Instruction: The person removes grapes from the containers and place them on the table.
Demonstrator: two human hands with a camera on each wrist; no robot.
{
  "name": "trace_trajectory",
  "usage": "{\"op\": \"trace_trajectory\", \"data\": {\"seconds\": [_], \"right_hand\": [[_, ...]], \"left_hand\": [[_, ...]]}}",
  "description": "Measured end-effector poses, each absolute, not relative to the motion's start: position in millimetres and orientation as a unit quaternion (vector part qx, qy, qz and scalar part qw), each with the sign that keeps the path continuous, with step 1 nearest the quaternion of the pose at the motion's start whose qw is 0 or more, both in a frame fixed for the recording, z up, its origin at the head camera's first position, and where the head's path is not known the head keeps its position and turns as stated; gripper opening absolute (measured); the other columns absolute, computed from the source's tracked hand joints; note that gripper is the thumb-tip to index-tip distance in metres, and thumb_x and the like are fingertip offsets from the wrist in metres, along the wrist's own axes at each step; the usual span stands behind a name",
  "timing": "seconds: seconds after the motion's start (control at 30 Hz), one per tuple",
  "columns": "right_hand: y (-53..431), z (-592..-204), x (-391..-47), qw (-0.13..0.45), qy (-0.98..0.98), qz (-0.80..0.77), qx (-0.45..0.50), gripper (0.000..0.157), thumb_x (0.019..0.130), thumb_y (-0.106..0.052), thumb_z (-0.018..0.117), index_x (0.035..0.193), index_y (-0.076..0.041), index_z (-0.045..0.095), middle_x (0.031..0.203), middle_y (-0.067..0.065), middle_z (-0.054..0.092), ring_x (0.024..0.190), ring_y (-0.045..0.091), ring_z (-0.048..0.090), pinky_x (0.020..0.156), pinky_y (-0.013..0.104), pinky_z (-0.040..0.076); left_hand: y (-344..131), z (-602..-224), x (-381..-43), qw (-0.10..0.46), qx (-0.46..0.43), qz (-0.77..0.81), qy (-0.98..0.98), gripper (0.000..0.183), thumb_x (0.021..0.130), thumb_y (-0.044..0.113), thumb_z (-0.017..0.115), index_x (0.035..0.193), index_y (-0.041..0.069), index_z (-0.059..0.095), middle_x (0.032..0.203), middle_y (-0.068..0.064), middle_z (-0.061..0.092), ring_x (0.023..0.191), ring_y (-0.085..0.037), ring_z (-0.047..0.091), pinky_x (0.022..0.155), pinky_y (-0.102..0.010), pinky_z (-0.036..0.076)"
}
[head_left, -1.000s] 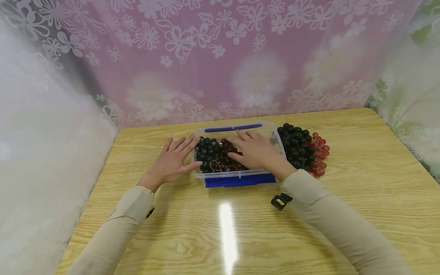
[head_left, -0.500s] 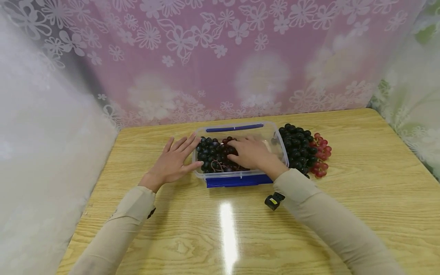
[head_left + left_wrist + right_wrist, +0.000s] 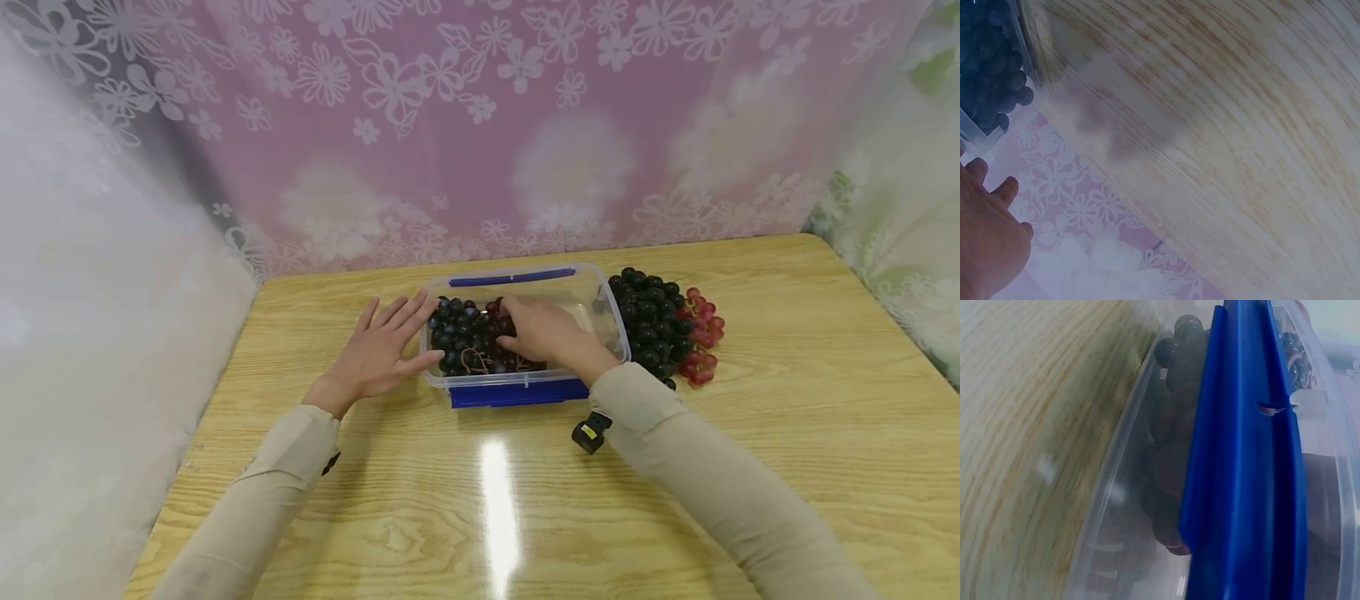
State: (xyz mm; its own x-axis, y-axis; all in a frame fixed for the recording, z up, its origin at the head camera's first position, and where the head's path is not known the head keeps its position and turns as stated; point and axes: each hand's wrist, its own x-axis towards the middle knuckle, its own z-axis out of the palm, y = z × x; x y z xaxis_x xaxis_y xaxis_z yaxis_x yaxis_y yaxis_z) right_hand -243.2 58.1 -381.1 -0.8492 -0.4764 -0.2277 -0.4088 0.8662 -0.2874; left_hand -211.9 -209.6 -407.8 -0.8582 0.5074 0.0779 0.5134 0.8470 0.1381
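A clear plastic box (image 3: 551,377) with blue latches holds black grapes (image 3: 453,333) at its left and dark red grapes (image 3: 492,307) beside them. My left hand (image 3: 375,350) rests at the box's left end, fingers straight and spread; in the left wrist view the hand (image 3: 991,240) shows by the box corner (image 3: 977,142). Inside the box, my right hand (image 3: 551,332) grips the dark red grapes with bent fingers, its fingertips hidden. The right wrist view is filled by a blue latch flap (image 3: 1241,462), with grapes (image 3: 1166,469) seen through the wall.
Right of the box, touching or very near it, lies a bunch of black grapes (image 3: 648,321), with red grapes (image 3: 701,325) beyond. Everything stands on a wood-grain table (image 3: 397,500). A pink floral cloth (image 3: 465,183) hangs behind the table's back edge.
My right hand has shifted slightly left and lower in the box, and its fingers have curled in over the dark red grapes. The left hand stays in place.
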Motion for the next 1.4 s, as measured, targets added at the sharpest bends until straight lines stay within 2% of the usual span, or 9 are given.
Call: {"op": "trace_trajectory", "data": {"seconds": [0.1,0.3,0.4,0.53,0.6,0.8,0.93,1.13,1.4], "right_hand": [[57.0,-382.0,-244.9,0.162,0.953,-0.120,-0.224,0.059,0.096,-0.038,0.058,0.140,-0.007,0.036,0.116,0.010,0.062,0.066,0.017,0.058,0.065,0.036,0.050],[56.5,-386.6,-246.0,0.171,0.952,-0.138,-0.216,0.058,0.096,-0.039,0.058,0.138,-0.006,0.035,0.104,0.009,0.061,0.065,0.020,0.057,0.064,0.037,0.046],[56.8,-388.4,-245.8,0.168,0.955,-0.140,-0.203,0.060,0.096,-0.041,0.057,0.141,-0.008,0.034,0.114,0.010,0.062,0.082,0.027,0.062,0.086,0.047,0.045],[56.7,-388.8,-244.3,0.156,0.959,-0.138,-0.190,0.063,0.095,-0.043,0.056,0.142,-0.008,0.033,0.131,0.011,0.056,0.111,0.036,0.056,0.106,0.061,0.020],[56.1,-389.1,-243.8,0.151,0.961,-0.134,-0.189,0.065,0.095,-0.043,0.056,0.143,-0.006,0.032,0.127,0.012,0.059,0.111,0.036,0.056,0.107,0.063,0.018],[54.5,-392.0,-243.4,0.129,0.968,-0.104,-0.190,0.073,0.095,-0.046,0.056,0.147,-0.002,0.031,0.112,0.014,0.065,0.102,0.035,0.061,0.104,0.060,0.028],[52.9,-393.5,-241.4,0.110,0.972,-0.088,-0.187,0.067,0.094,-0.045,0.058,0.143,-0.004,0.037,0.105,0.012,0.067,0.099,0.034,0.062,0.103,0.060,0.029],[48.5,-394.0,-238.3,0.092,0.977,-0.072,-0.180,0.061,0.094,-0.044,0.059,0.137,-0.005,0.043,0.105,0.013,0.067,0.102,0.035,0.060,0.104,0.062,0.024],[51.8,-393.5,-239.5,0.084,0.979,-0.072,-0.172,0.067,0.092,-0.049,0.058,0.143,-0.009,0.040,0.112,0.010,0.066,0.112,0.037,0.055,0.107,0.063,0.016]], "left_hand": [[-210.1,-407.5,-211.8,0.020,-0.264,-0.075,-0.961,0.077,0.095,0.066,0.032,0.156,0.024,0.011,0.160,0.004,0.005,0.143,-0.026,0.015,0.113,-0.052,-0.004],[-209.4,-406.6,-211.2,0.019,-0.263,-0.073,-0.962,0.077,0.094,0.066,0.033,0.156,0.024,0.011,0.159,0.004,0.006,0.144,-0.024,0.014,0.113,-0.051,-0.004],[-209.3,-406.4,-211.5,0.019,-0.263,-0.073,-0.962,0.078,0.094,0.066,0.033,0.156,0.023,0.013,0.160,0.004,0.006,0.144,-0.024,0.014,0.113,-0.051,-0.003],[-208.9,-406.4,-212.1,0.020,-0.264,-0.075,-0.962,0.078,0.094,0.067,0.033,0.156,0.023,0.013,0.160,0.004,0.005,0.143,-0.025,0.014,0.113,-0.052,-0.003],[-208.9,-406.4,-212.1,0.022,-0.264,-0.078,-0.961,0.078,0.094,0.067,0.033,0.156,0.023,0.013,0.160,0.004,0.005,0.143,-0.026,0.015,0.113,-0.052,-0.003],[-209.0,-405.5,-211.0,0.021,-0.263,-0.082,-0.961,0.078,0.094,0.066,0.033,0.156,0.023,0.013,0.160,0.004,0.005,0.143,-0.025,0.015,0.113,-0.052,-0.003],[-208.1,-406.1,-210.4,0.015,-0.260,-0.081,-0.962,0.077,0.094,0.066,0.032,0.156,0.025,0.009,0.160,0.005,0.004,0.143,-0.025,0.015,0.113,-0.051,-0.004],[-208.1,-406.1,-209.9,0.011,-0.258,-0.083,-0.962,0.078,0.094,0.067,0.031,0.156,0.024,0.011,0.159,0.005,0.004,0.143,-0.024,0.015,0.113,-0.051,-0.005],[-208.2,-408.0,-210.7,0.015,-0.259,-0.081,-0.962,0.078,0.094,0.068,0.031,0.156,0.024,0.011,0.160,0.005,0.003,0.144,-0.024,0.014,0.113,-0.051,-0.005]]}}
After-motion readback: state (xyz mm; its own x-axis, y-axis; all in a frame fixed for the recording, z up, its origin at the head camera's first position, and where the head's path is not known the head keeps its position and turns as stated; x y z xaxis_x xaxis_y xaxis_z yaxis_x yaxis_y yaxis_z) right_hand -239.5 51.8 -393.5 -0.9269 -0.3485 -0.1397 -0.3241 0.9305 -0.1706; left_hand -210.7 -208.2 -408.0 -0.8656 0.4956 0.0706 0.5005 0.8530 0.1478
